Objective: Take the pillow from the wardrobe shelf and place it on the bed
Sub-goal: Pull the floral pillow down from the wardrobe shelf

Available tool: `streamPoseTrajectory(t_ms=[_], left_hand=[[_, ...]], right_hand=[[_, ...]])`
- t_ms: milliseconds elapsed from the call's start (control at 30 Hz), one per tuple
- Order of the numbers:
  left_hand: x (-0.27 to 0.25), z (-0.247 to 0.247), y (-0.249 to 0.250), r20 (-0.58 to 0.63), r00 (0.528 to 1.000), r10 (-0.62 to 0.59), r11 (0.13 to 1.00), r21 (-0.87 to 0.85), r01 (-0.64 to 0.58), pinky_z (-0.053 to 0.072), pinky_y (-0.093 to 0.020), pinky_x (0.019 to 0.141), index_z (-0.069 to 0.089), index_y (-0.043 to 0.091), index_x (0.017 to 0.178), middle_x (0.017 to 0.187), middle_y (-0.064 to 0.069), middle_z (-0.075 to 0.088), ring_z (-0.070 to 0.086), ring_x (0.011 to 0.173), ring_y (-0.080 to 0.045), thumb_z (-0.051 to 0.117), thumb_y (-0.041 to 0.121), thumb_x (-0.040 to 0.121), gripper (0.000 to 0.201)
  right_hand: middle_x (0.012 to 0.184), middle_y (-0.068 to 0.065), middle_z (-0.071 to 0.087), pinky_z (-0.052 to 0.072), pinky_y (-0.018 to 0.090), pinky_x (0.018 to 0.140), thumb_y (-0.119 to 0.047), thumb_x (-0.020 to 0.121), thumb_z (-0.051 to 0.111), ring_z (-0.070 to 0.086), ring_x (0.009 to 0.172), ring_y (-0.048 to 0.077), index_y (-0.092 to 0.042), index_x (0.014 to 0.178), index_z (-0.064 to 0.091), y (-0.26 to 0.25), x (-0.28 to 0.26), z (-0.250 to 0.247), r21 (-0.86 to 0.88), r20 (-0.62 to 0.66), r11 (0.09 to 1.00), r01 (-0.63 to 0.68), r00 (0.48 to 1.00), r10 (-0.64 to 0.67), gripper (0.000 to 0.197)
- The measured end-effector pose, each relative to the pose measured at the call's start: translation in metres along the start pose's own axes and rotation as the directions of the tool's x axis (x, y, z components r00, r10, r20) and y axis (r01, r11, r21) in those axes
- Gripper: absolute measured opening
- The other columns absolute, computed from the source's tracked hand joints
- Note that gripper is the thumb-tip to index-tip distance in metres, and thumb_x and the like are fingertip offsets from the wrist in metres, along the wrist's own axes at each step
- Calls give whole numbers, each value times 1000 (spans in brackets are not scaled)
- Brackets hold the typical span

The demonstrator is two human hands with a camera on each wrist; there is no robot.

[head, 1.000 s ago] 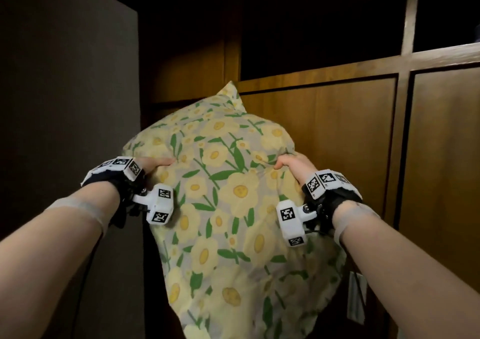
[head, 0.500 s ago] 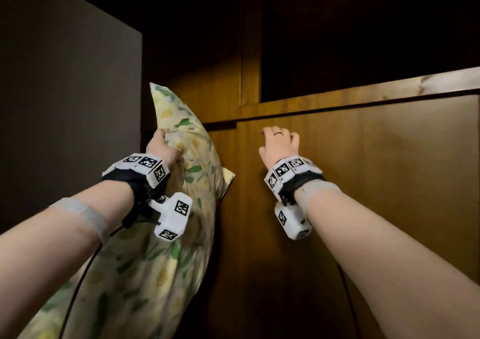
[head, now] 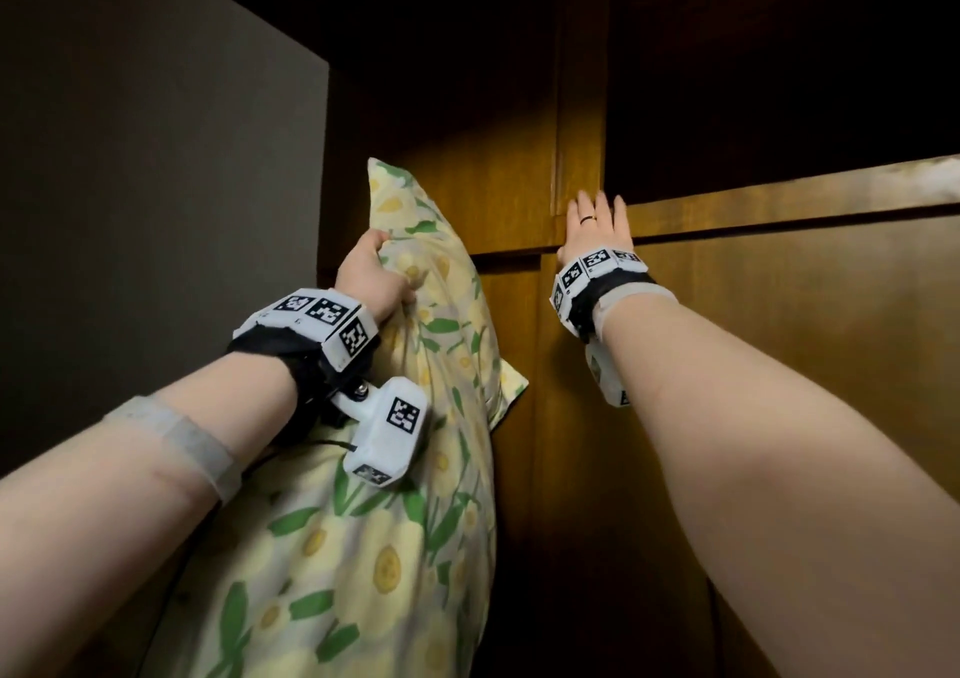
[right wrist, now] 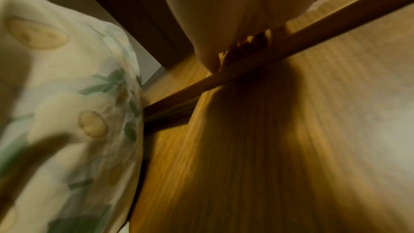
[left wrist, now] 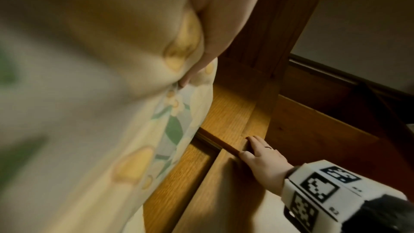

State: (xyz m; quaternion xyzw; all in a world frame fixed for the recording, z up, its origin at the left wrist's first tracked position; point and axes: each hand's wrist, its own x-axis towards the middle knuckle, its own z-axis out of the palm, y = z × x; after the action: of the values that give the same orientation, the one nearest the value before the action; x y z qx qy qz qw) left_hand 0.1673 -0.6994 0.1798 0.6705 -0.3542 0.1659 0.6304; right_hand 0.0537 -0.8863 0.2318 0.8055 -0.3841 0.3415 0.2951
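The pillow point(head: 415, 521), pale yellow with yellow flowers and green leaves, hangs upright at the left of the wooden wardrobe, out of the shelf. My left hand point(head: 371, 277) grips its upper edge, the fabric bunched in the curled fingers; the left wrist view shows the same pillow point(left wrist: 89, 112) close and blurred. My right hand point(head: 597, 225) lies flat with straight fingers on the wardrobe's wooden front point(head: 779, 339), at the top edge of a door panel, holding nothing. In the right wrist view the pillow point(right wrist: 67, 112) hangs to the left of that panel point(right wrist: 291, 148).
A dark open shelf compartment point(head: 779, 80) gapes above the right hand. A vertical wooden post point(head: 579, 106) divides the upper compartments. A grey wall point(head: 156, 210) stands at the left, close beside the pillow. The bed is not in view.
A second ago both hands held the pillow in front of me. The right hand let go and moved to the wardrobe front; the left hand swung the pillow left and holds it alone.
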Motion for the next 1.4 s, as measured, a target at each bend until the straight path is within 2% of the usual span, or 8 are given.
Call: streamPoseTrajectory(t_ms=[200, 533, 733, 866, 1066, 1166, 1266, 1400], left_hand=[[4, 3, 3, 6, 1000, 18, 1000, 7, -18, 41, -29, 75, 43, 15, 132, 125, -14, 56, 50, 96, -22, 59, -12, 73, 66], [-9, 5, -1, -16, 998, 54, 999, 6, -54, 41, -30, 79, 45, 13, 130, 126, -14, 56, 50, 100, -22, 59, -12, 73, 63], [-30, 11, 7, -26, 996, 85, 996, 35, -84, 42, -30, 76, 46, 13, 127, 122, -14, 58, 49, 94, -21, 56, -9, 76, 57], [-47, 18, 17, -41, 994, 102, 995, 25, -101, 49, -37, 85, 46, 14, 126, 113, -10, 57, 53, 96, -25, 55, -7, 77, 53], [-72, 49, 55, -62, 993, 101, 994, -40, -104, 40, -25, 51, 49, 15, 125, 86, -3, 55, 46, 59, -10, 44, -10, 81, 50], [-86, 71, 83, -55, 994, 96, 992, -73, -100, 41, -30, 51, 49, 16, 124, 91, -9, 57, 50, 59, -18, 40, -9, 81, 51], [-101, 93, 111, -58, 995, 82, 988, -127, -89, 44, -30, 62, 49, 15, 123, 91, -10, 54, 54, 73, -26, 39, -9, 82, 49], [-117, 117, 134, -56, 996, 70, 977, -195, -80, 39, -26, 46, 47, 13, 124, 89, -12, 53, 47, 56, -16, 38, -7, 85, 45]], right_hand=[[161, 11, 0, 2, 40, 121, -33, 101, 31, 1, 149, 27, -6, 151, 5, -13, 19, 1, 28, -4, 999, -23, 1000, 23, 63], [161, 9, 1, 3, 41, 120, -43, 101, 14, 4, 149, 27, -8, 152, 4, -5, 11, -12, -111, 45, 989, -96, 994, 101, 62], [161, 11, 4, 1, 42, 120, -43, 101, 13, 9, 148, 29, -4, 150, 12, 19, -14, -27, -126, 73, 968, -218, 971, 229, 63], [160, 12, 5, 0, 42, 120, -41, 101, 12, 8, 148, 30, -2, 150, 12, 52, -35, -37, -167, 79, 947, -274, 954, 290, 62], [160, 13, 7, 2, 44, 120, -36, 101, 20, 6, 149, 29, -3, 150, 9, 115, -59, -38, -58, 54, 961, -272, 960, 275, 61], [161, 9, 4, 1, 45, 120, -37, 101, 22, 2, 149, 27, -10, 152, 6, 144, -70, -39, -77, 72, 984, -162, 983, 168, 59], [161, 7, 2, -1, 45, 120, -39, 101, 22, 1, 149, 26, -12, 152, 5, 167, -73, -44, -89, 93, 991, -104, 989, 112, 59], [161, 7, 0, -1, 44, 120, -41, 101, 22, 1, 149, 25, -11, 152, 6, 197, -78, -50, -68, 106, 992, -105, 988, 111, 61]])
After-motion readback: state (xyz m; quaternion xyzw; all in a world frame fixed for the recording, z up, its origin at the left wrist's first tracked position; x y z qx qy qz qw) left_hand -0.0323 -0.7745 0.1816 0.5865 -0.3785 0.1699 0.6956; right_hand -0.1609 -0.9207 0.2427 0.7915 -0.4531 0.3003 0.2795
